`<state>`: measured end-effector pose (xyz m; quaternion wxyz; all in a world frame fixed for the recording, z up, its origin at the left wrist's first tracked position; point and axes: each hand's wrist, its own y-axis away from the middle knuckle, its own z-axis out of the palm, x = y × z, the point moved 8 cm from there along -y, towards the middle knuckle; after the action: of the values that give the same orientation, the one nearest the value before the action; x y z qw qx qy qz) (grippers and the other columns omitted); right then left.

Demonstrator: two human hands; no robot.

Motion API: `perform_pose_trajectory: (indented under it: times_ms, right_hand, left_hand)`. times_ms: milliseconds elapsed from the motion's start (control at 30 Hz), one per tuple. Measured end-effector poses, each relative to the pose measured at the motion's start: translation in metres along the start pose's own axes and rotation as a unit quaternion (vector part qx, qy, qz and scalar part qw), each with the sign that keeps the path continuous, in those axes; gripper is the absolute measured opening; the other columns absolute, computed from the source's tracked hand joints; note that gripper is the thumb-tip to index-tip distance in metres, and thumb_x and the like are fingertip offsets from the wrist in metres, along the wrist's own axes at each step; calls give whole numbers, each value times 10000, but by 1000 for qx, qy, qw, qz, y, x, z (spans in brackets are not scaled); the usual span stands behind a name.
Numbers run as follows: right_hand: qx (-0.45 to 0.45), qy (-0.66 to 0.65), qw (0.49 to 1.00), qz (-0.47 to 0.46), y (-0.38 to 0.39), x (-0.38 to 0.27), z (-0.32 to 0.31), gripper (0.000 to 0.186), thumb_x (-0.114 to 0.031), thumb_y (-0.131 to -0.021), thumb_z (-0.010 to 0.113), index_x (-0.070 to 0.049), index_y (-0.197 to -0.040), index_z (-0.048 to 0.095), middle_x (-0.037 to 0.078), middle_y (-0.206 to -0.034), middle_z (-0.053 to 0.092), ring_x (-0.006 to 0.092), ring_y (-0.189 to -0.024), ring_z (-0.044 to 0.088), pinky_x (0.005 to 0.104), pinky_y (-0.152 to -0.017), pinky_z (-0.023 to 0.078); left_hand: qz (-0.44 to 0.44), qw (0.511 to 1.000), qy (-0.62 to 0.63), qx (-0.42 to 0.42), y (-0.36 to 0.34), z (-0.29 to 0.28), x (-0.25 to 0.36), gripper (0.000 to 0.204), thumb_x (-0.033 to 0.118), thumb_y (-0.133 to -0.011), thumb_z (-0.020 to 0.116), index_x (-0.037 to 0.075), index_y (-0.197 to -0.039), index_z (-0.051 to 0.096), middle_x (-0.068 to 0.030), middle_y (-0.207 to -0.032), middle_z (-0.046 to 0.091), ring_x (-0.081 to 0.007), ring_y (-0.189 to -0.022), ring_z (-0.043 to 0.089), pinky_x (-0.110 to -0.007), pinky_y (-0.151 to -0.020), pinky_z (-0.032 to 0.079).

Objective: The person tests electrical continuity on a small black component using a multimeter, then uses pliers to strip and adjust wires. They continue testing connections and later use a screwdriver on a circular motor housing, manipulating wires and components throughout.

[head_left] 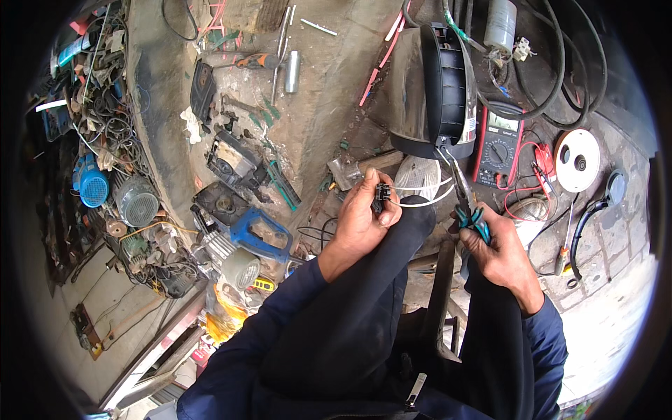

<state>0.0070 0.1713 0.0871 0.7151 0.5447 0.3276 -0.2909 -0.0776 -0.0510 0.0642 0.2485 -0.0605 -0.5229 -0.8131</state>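
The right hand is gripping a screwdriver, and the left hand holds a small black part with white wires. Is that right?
Not quite: the tool in the right hand is a pair of pliers, as the head view shows. The left hand does hold a small black part with white wires.
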Motion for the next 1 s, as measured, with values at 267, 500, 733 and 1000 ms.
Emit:
perform_pose_trajectory:
  times_ms: [267, 500, 733, 1000]
  right_hand:
    - [7, -8, 1000, 7, 2, -1, -3, 224, -84, -1052, 655, 18, -1251, 663, 73, -1031, 748, 136, -921, 641, 313, -846, 525]
    - [6, -4, 1000, 1, 4, -3, -3, 208, -82, -1042, 667, 12, -1228, 671, 70, -991, 728, 136, -899, 628, 316, -829, 520]
    - [20, 35, 999, -30, 6, -9, -3, 144, -39, -1003, 694, -7, -1136, 648, 90, -886, 654, 153, -808, 537, 334, -759, 493]
    - [13, 45, 998, -47, 6, -17, -3, 172, -32, -950, 691, 10, -1105, 632, 222, -926, 649, 480, -892, 654, 479, -779, 519]
  left_hand:
    - [18, 999, -35, 13, 2, 0, 4, 447, 482, -1144, 496, 71, -1056, 648, -52, -673, 567, -139, -543, 485, -315, -552, 383]
    - [33, 997, -48, 41, 4, -3, 6, 421, 464, -1145, 511, 68, -1073, 634, -65, -717, 610, -138, -561, 499, -309, -586, 399]
    - [42, 999, -20, 15, 2, -6, 7, 367, 410, -1131, 586, 54, -1062, 644, -97, -843, 656, -162, -594, 595, -291, -559, 447]
    - [79, 993, -86, 25, -1, -9, 14, 378, 434, -1144, 536, 78, -1054, 628, -86, -749, 643, -160, -578, 527, -318, -605, 420]
